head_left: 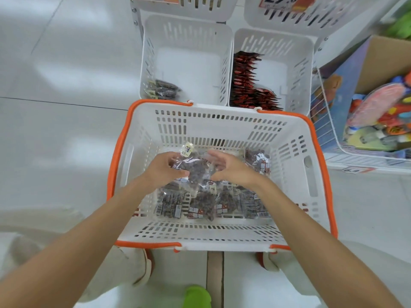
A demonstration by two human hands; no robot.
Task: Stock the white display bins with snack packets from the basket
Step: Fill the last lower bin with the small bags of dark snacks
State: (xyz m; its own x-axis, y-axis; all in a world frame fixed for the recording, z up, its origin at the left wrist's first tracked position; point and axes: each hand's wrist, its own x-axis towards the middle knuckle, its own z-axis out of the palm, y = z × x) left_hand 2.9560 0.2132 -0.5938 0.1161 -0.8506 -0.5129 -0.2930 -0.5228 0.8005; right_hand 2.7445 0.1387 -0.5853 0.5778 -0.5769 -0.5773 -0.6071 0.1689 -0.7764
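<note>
A white basket with an orange rim [222, 123] stands on the floor before me and holds several clear packets of dark snacks [206, 203]. My left hand [163, 168] grips one clear packet [194, 171] lifted a little above the pile. My right hand [226, 167] touches the same packet from the right, its fingers only loosely bent. Beyond the basket stand two white display bins. The left bin [186, 41] has a few dark packets [163, 90] in its near left corner. The right bin [295, 70] holds a row of red packets [246, 85].
More white bins with price tags [287, 3] hang above. At the right, a wire rack [327, 121] holds colourful toys and a cardboard box [382, 63]. White tiled floor lies to the left. My shoes [142, 265] stand just behind the basket.
</note>
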